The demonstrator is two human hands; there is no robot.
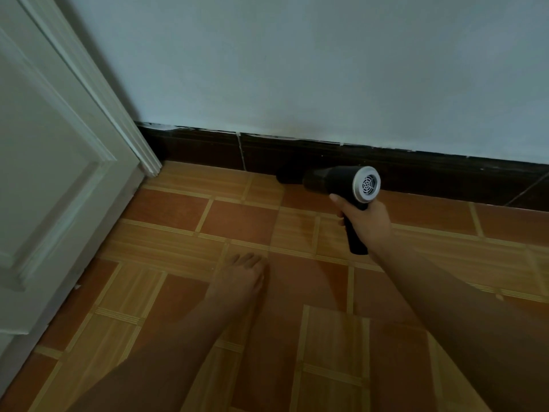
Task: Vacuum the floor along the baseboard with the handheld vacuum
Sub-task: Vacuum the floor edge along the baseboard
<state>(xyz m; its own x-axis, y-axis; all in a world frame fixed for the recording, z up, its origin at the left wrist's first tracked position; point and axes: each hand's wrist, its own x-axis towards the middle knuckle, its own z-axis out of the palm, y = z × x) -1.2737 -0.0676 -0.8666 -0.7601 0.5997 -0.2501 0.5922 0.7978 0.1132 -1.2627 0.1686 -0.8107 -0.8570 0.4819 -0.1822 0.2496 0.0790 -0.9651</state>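
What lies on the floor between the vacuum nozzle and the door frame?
Only bare floor tiles; the head view shows nothing between the handheld vacuum's nozzle and the door frame.

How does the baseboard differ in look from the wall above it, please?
The baseboard is dark, almost black; the wall is pale. The baseboard is a low strip at the floor; the wall fills the view above it. The baseboard shows vertical joints; the wall looks unbroken. Both run from the door frame rightward.

A white panelled door (50,179) had moulded trim (92,84) along its right edge; a pale wall (326,69) spread right of the door.
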